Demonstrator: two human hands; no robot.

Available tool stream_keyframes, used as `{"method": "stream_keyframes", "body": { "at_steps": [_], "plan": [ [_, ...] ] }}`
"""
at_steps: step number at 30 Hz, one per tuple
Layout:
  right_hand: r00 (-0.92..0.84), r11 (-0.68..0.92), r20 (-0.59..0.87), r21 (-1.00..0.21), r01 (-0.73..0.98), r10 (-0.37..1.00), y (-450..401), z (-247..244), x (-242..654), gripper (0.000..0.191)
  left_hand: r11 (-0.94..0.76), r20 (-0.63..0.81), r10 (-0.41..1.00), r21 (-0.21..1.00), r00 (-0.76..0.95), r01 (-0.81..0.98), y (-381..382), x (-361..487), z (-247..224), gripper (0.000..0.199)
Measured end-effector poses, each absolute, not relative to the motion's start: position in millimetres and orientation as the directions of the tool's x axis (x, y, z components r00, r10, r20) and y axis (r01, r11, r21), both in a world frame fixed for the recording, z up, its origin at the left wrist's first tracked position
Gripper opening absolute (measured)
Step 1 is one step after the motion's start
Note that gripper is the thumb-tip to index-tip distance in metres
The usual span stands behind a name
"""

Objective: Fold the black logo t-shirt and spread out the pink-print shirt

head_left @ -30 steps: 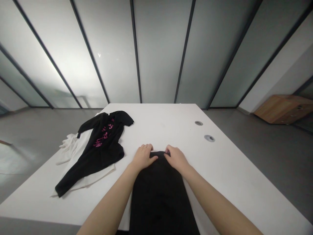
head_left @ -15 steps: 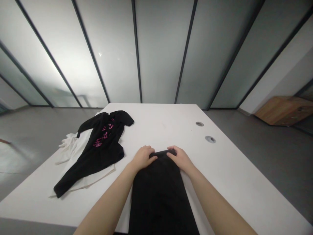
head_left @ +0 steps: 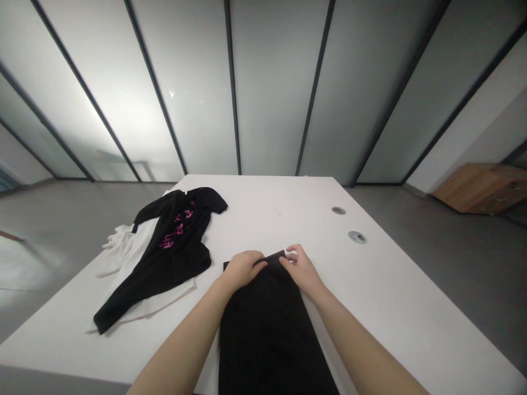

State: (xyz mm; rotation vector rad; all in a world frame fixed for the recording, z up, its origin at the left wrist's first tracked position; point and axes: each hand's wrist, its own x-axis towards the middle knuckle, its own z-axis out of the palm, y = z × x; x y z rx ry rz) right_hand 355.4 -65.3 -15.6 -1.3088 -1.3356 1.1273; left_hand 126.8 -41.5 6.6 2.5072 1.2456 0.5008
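The top edge of a black garment (head_left: pixel 267 329) was covered by the left hand (head_left: pixel 242 270) and touched by the right hand (head_left: pixel 300 269) on a white table (head_left: pixel 263 214). Left of the grip, a black top (head_left: pixel 173 258) with pink print was laid over white cloth (head_left: pixel 119 252). Beyond the grip, to the right, two round grommets (head_left: pixel 338 210) were set in the tabletop.

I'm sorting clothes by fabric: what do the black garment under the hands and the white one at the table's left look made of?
The black garment looks like a matte woven or knit textile, possibly cotton, since it shows no sheen and lies limp. The white garment seems a thin, soft fabric, judging by its rumpled creases; its fibre can't be told.
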Motion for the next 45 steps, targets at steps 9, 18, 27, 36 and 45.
{"method": "stream_keyframes", "body": {
  "at_steps": [9,18,27,36,45],
  "plan": [
    [-0.027,0.023,0.018,-0.981,0.195,0.999,-64.0,-8.9,360.0,0.037,-0.553,0.2,0.83,0.412,0.521,0.724,-44.7,128.3,8.5,0.021],
    [-0.042,0.063,0.058,-0.988,0.144,0.997,-70.7,-5.5,357.2,0.038,-0.519,0.207,0.851,0.465,0.482,0.717,-47.1,128.2,7.0,0.023],
    [-0.081,0.051,0.034,-0.977,0.209,0.996,-73.8,-5.2,357.1,0.043,-0.499,0.201,0.862,0.496,0.465,0.711,-46.9,128.0,4.0,0.024],
    [-0.102,0.037,0.027,-0.995,0.093,0.994,-70.7,-11.7,356.9,0.036,-0.481,0.176,0.872,0.48,0.457,0.733,-45.5,130.0,3.1,0.023],
    [-0.112,0.026,-0.007,-0.956,0.293,0.994,-70.6,-8.4,360.7,0.04,-0.472,0.167,0.876,0.486,0.452,0.736,-45.8,131.4,0.0,0.023]
  ]
}}
